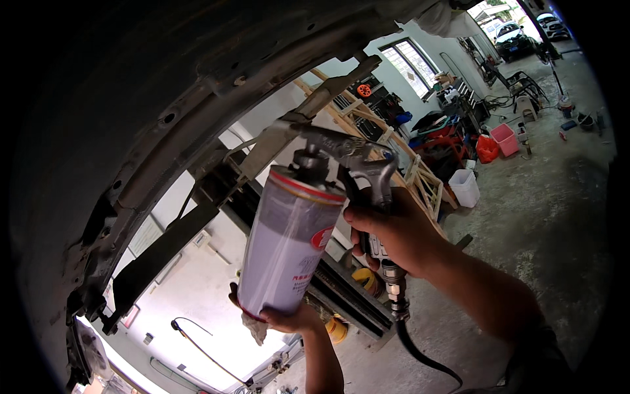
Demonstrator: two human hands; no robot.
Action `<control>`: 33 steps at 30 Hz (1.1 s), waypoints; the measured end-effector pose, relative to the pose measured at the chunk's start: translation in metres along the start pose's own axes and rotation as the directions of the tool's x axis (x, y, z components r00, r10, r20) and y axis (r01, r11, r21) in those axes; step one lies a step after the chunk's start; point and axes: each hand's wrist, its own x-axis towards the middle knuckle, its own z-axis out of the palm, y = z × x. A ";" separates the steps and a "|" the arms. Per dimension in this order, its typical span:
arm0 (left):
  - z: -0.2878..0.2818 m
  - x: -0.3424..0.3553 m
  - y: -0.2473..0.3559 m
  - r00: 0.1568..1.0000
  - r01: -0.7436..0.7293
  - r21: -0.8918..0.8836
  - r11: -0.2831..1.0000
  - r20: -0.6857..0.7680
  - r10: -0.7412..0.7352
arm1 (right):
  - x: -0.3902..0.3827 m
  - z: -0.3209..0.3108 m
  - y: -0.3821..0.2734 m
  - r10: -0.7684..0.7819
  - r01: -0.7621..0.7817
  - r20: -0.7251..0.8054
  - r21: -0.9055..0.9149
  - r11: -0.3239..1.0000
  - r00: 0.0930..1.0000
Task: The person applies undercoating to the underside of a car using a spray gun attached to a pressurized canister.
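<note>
A metal air spray gun (354, 154) is fixed to the top of a large pale canister (279, 249) with a red rim. My right hand (400, 236) wraps round the gun's handle, where a black air hose (413, 348) joins through a metal coupling (394, 289). Under the canister, my left hand (292, 320) supports its bottom end, and a bit of whitish cloth or paper (254, 328) hangs beside the fingers. The canister is tilted, its top nearer the dark vehicle underside (151, 131) overhead. The nozzle end is blurred against a metal arm behind it.
Lift arms (164, 253) and a dark lift post (348, 295) stand just beyond the canister. A wooden frame (420, 177) leans behind. Farther right are a white bin (464, 188), a pink bucket (504, 139), a red bag (487, 150), a chair (522, 85) and parked cars (512, 39).
</note>
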 end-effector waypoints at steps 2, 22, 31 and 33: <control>0.020 -0.002 -0.005 0.999 0.031 -0.007 1.000 0.036 -0.031 | -0.002 -0.005 0.003 -0.032 0.037 -0.096 0.050 0.998 0.995; 0.093 -0.050 -0.042 0.982 0.147 -0.034 0.989 0.127 -0.141 | 0.008 -0.079 -0.016 -0.145 0.161 -0.252 0.045 0.986 0.957; 0.126 -0.094 -0.038 0.975 0.221 0.210 0.952 -0.030 -0.220 | 0.024 -0.138 -0.051 -0.057 0.054 -0.053 -0.051 0.997 0.997; 0.140 -0.103 -0.041 0.976 0.206 -0.003 0.979 -0.073 -0.205 | 0.023 -0.144 -0.057 -0.075 0.070 -0.103 -0.050 0.996 0.992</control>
